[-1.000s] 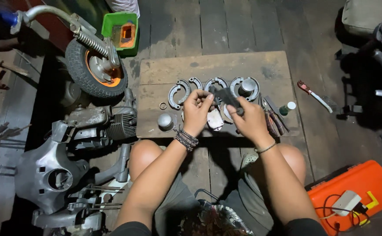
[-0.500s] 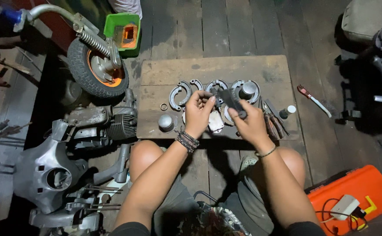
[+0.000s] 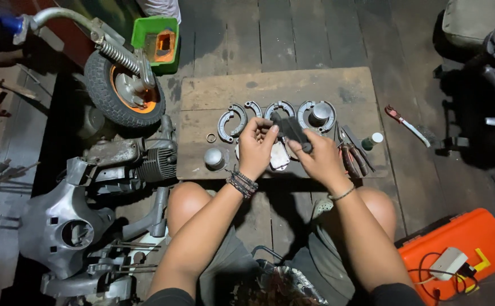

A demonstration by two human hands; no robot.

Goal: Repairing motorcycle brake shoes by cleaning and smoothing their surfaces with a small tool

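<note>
Little is changed since the earlier frames: both hands are kept raised together over the middle of the wooden board (image 3: 327, 85) on the floor, only slightly shifted. A dark, flat, elongated part (image 3: 290, 129) is held between them, its long axis slanting from upper left to lower right. The left hand (image 3: 257, 146) is closed on its upper end, the right hand (image 3: 319, 160) on its lower end; neither is nearer. Curved brake shoes (image 3: 231, 120) are laid along the board's far side, pliers (image 3: 351, 156) near its right edge.
</note>
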